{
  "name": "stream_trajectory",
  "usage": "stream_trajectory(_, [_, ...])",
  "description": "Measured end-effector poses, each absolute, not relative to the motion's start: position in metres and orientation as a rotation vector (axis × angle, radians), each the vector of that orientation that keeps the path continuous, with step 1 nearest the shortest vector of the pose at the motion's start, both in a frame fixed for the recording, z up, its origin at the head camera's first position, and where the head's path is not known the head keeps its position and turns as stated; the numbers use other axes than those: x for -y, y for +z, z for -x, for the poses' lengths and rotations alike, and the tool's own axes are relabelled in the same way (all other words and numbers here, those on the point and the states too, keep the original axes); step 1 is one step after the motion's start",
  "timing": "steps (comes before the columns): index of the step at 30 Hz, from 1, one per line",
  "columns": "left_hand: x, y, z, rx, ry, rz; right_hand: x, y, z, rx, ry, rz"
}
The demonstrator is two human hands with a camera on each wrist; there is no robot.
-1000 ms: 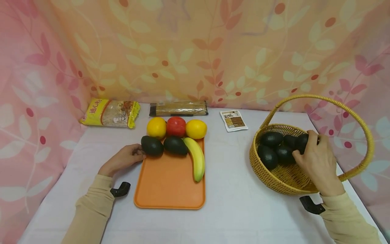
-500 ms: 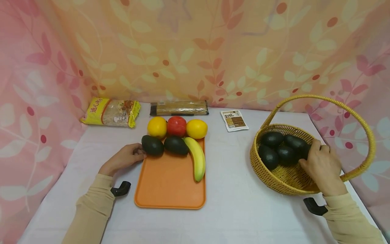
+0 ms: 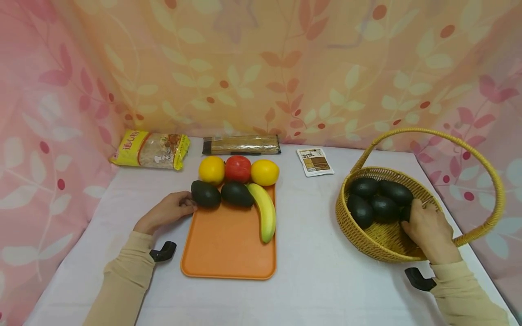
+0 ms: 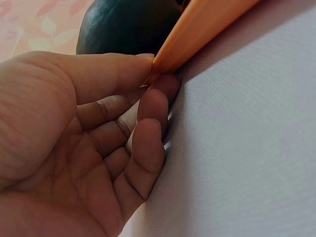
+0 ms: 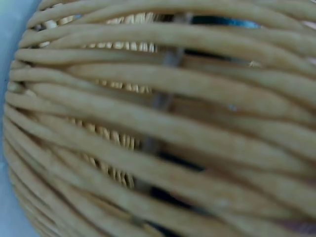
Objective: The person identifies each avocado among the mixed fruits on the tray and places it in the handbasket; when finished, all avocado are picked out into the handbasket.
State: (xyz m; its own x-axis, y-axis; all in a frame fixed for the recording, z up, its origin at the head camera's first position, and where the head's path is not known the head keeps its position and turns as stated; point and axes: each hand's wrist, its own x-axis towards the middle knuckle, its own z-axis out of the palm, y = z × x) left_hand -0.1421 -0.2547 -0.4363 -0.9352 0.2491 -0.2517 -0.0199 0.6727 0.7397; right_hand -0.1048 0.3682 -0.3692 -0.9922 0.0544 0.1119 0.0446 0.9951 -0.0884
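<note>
My left hand [image 3: 170,211] pinches the upper left rim of the orange tray [image 3: 228,253]; in the left wrist view its thumb lies on the tray's edge with fingers curled below. Next to it on the tray sits a dark green avocado [image 3: 205,194], then a second avocado [image 3: 237,194] and a banana [image 3: 266,217]. My right hand [image 3: 431,228] reaches inside the wicker basket [image 3: 367,246] and holds an avocado [image 3: 405,213], mostly hidden by the fingers. Several more avocados [image 3: 384,208] lie beside it. The right wrist view is filled by the basket's woven wall [image 5: 148,113].
Behind the avocados are two yellow fruits [image 3: 211,170] [image 3: 265,172] with a red fruit [image 3: 238,169] between them. A yellow food bag [image 3: 151,150], a noodle pack [image 3: 241,145] and a white sachet [image 3: 315,162] line the back. The basket handle [image 3: 495,181] arches high above the right wrist.
My right hand has brought an avocado down into the basket's right side, moving lower and toward me. The left hand keeps its place on the tray.
</note>
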Motion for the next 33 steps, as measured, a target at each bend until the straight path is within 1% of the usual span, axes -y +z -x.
stream_trajectory(9, [0.254,-0.435,0.143,-2.542,1.138,-0.181,-0.367,-0.369,0.103,3.010,0.104,0.057])
stream_trajectory(14, [0.254,-0.434,0.143,-2.533,1.142,-0.172,-0.356,-0.362,0.102,2.881,0.075,-0.011])
stream_trajectory(23, [0.254,-0.433,0.142,-2.528,1.140,-0.166,-0.291,-0.335,0.100,2.436,0.067,-0.319])
stream_trajectory(33, [0.253,-0.433,0.140,-2.517,1.156,-0.150,-0.216,-0.323,0.110,2.399,0.144,-0.507])
